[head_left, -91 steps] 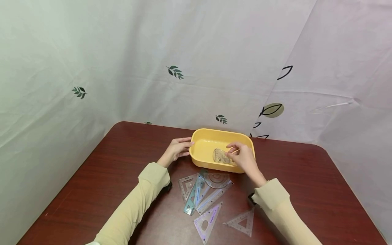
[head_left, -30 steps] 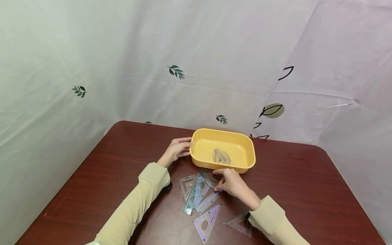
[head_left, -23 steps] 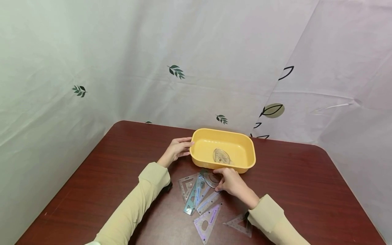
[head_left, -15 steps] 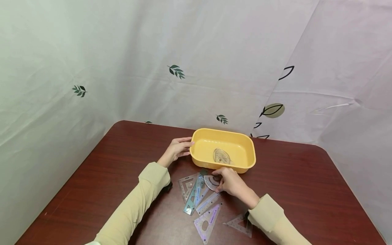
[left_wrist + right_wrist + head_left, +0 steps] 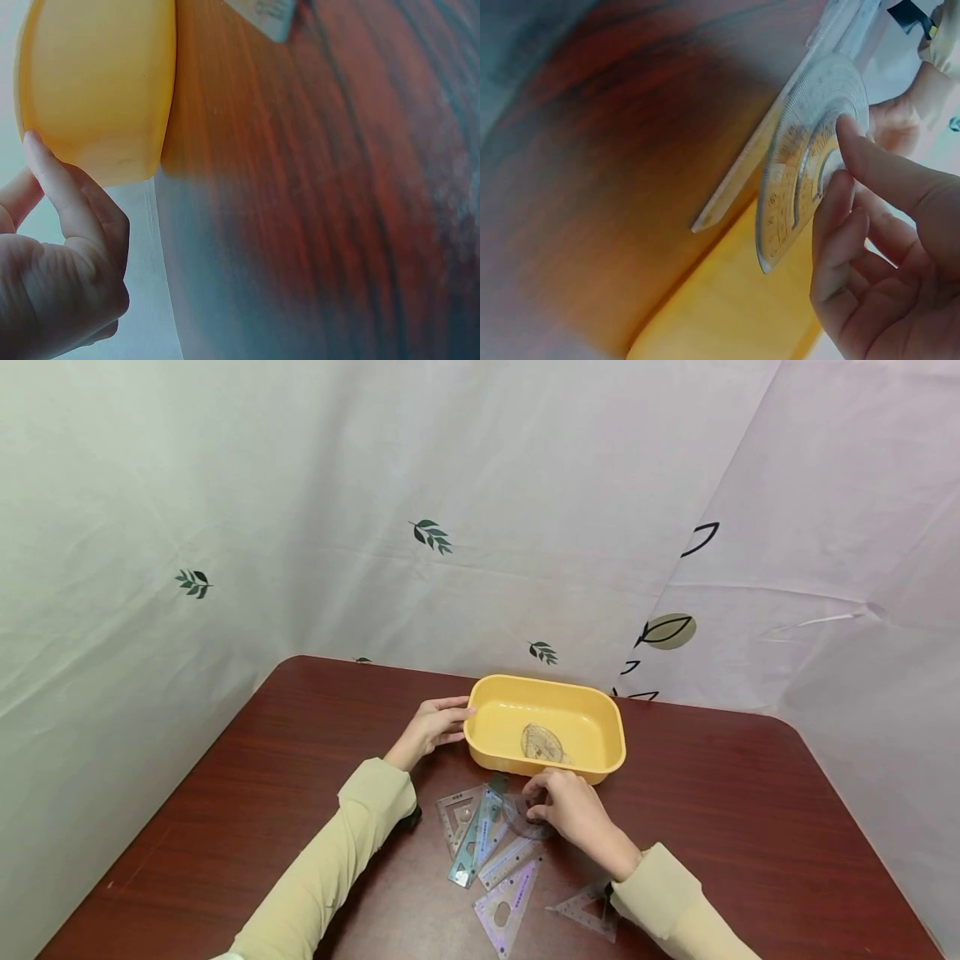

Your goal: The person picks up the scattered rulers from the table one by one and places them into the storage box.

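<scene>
At the yellow plastic bin's (image 5: 545, 685) left end, my left hand (image 5: 431, 728) holds the wall, a fingertip on the rim. My right hand (image 5: 570, 810) pinches a clear semicircular protractor (image 5: 791, 165) between thumb and fingers, tilted in front of the bin. Inside the bin lies another clear protractor (image 5: 542, 742). Below my right hand are spread a clear set square (image 5: 454, 817), a teal ruler (image 5: 467, 856), clear rulers (image 5: 513, 858) and a purple-tinted set square (image 5: 502, 913). A smaller triangle (image 5: 588, 910) lies near my right wrist, partly covered by the sleeve.
Everything stands on a dark red wooden table (image 5: 720, 793) with rounded far corners. A pale cloth (image 5: 480, 510) with leaf prints hangs behind the table and along its sides. The bin is close to the table's far edge.
My right hand has left the bin's inside, come down to the pile in front and lifted a protractor, which now tilts in its fingers. My left hand stays on the bin.
</scene>
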`<state>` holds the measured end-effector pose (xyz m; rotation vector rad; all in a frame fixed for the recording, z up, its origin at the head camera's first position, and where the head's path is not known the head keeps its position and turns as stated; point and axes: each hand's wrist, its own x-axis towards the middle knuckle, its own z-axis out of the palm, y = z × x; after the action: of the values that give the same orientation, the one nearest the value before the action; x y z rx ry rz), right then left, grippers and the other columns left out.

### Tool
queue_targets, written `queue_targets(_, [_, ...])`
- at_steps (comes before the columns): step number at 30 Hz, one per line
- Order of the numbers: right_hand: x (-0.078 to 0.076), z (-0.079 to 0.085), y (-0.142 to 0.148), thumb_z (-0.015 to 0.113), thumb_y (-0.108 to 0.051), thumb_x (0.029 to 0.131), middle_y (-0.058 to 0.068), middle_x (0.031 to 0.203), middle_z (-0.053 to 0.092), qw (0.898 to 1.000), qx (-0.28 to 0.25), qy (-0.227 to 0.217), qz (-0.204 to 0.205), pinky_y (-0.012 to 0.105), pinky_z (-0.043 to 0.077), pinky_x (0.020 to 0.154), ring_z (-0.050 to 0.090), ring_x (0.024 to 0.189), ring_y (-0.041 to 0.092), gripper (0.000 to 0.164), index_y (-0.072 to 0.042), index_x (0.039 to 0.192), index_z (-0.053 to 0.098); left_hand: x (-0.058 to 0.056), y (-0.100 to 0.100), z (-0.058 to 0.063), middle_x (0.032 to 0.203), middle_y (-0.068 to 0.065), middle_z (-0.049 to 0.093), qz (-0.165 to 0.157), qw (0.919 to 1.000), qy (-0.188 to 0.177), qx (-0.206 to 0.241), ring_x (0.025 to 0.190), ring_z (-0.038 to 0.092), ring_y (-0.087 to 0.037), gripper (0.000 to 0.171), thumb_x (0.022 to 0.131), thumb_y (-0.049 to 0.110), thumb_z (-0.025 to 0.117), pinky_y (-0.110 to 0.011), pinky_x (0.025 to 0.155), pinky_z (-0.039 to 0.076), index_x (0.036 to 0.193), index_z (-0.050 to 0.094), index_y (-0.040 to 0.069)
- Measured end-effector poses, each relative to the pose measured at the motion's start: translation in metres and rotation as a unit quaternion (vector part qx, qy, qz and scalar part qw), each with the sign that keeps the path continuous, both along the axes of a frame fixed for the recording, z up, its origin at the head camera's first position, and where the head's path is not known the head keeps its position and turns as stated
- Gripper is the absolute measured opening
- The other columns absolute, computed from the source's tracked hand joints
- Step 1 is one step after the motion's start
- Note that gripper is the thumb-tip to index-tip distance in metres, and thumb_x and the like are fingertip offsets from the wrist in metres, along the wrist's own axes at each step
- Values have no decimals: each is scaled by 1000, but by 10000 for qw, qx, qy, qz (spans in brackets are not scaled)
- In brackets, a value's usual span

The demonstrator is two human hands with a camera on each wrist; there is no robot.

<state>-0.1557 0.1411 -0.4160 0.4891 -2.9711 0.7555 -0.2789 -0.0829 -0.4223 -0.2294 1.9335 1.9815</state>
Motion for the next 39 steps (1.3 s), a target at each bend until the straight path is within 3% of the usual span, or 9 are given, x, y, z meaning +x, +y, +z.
queue_targets(7, [2,8,6,79,-12,76,-9,69,65,9997,-24,-140,222,20,47,60,57,66,2,11,-16,72,70,-1,0,-1,119,-14,66,19,10000,-28,-2,67,67,-6,47,90,15,68,-17,58,57,135,56,11])
queue_targets(13, [-2,12,16,71,-4,84,-4,68,67,9913,-427,-895,862,16,47,57,56,63,0,11,-10,74,70,0,1,0,113,-11,69,42,10000,-62,9,68,68,-7,46,90,15,69,-17,58,57,134,57,11])
queue_targets(17, [-6,13,23,67,-3,87,0,71,68,9827,-773,-1316,1048,16,50,58,59,66,3,9,-6,80,70,0,0,0,101,-6,70,48,10000,-65,7,65,67,-7,46,90,15,69,-17,58,57,134,57,11])
queue_targets(23, [-10,17,27,68,-8,88,0,72,66,9787,-998,-1328,1208,16,50,61,56,66,2,6,-7,82,70,0,-1,0,91,-2,69,20,10000,-49,-23,63,64,-6,47,90,16,69,-18,59,57,135,57,11])
queue_targets(30, [-14,28,29,67,-7,88,3,73,63,9774,-1230,-1253,1178,18,51,56,57,64,9,6,-2,86,69,0,0,0,95,-3,70,24,10000,-65,-8,66,65,-7,46,90,16,69,-18,59,57,134,57,12])
queue_targets(35, [-19,36,31,66,-4,89,6,74,63,9724,-1556,-1502,874,21,51,52,57,62,13,5,1,90,68,-1,0,-2,91,-2,70,25,10000,-38,33,64,65,-6,47,89,15,69,-18,58,57,134,57,10])
queue_targets(39, [-27,40,35,66,-5,89,8,75,64,9648,-1839,-1731,739,23,54,54,60,63,13,9,3,93,68,-1,0,-1,100,-7,71,4,10000,-21,34,62,66,-6,47,90,15,69,-18,58,57,135,57,10])
